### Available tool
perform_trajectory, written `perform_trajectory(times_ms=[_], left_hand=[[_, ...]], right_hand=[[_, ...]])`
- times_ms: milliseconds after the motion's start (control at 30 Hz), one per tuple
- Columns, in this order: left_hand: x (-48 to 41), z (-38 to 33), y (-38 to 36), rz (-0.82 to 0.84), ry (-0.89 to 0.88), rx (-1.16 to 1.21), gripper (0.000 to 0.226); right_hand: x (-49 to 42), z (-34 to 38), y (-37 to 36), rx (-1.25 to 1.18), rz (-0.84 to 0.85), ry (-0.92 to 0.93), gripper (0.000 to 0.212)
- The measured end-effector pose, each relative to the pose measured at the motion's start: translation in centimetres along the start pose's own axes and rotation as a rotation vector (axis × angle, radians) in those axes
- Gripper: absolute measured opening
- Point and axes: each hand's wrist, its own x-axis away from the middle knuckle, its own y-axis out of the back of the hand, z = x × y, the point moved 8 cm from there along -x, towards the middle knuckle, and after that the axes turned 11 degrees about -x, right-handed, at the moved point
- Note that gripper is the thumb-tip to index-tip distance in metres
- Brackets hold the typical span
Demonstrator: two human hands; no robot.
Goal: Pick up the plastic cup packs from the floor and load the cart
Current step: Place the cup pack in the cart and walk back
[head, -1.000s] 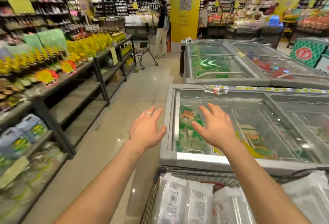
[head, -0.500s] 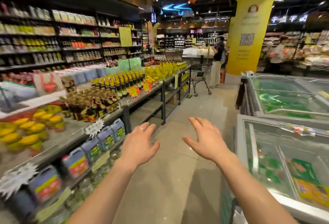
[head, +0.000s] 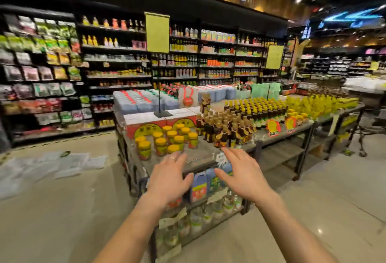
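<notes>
1. The left hand [head: 169, 181] is held out ahead, palm down, with the fingers spread wide and relaxed. Nothing is held. A thin pale ring [head: 172, 157] is seen on 1 finger.
2. The right hand [head: 244, 177] is held out the same way, with the fingers wide, loose and holding nothing.
3. The 2 hands are seen side by side with a gap between them, in front of the near end of a grey, metal-framed display surface [head: 200, 155]. Contact with anything is not seen.
4. The clear, flat plastic cup packs [head: 69, 163] are lying scattered on the beige tiled floor [head: 62, 221] at far left. They are well apart from both hands and near the foot of the dark wall shelving [head: 117, 62]. They are blurred, so a count cannot be told.
5. Squat jars with yellow lids [head: 167, 141] are stood on the near end of the surface. Dark brown glass bottles [head: 227, 129] are packed just beside them.
6. Blue plastic jugs with red-and-yellow labels [head: 199, 185] are seen on a lower shelf, in the gap between the 2 hands.
7. A yellow-green rectangular sign [head: 157, 32] is raised on a thin pole over the surface.
</notes>
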Motion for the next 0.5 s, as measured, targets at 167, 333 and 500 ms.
perform_trajectory(times_ms=[167,333,500], left_hand=[[-2.7,11.5,-2.1,0.036,0.153,-0.039,0.073],[-6.3,24.4,-4.4,0.068,0.308,-0.094,0.065],[-9.6,37.6,-5.3,0.081,0.495,-0.15,0.069]], right_hand=[[-9.8,5.9,-8.0,-0.044,0.084,0.122,0.079],[-21.4,12.2,-17.8,-0.09,0.164,0.213,0.086],[-32.3,20.8,-26.2,-0.103,0.262,0.37,0.083]])
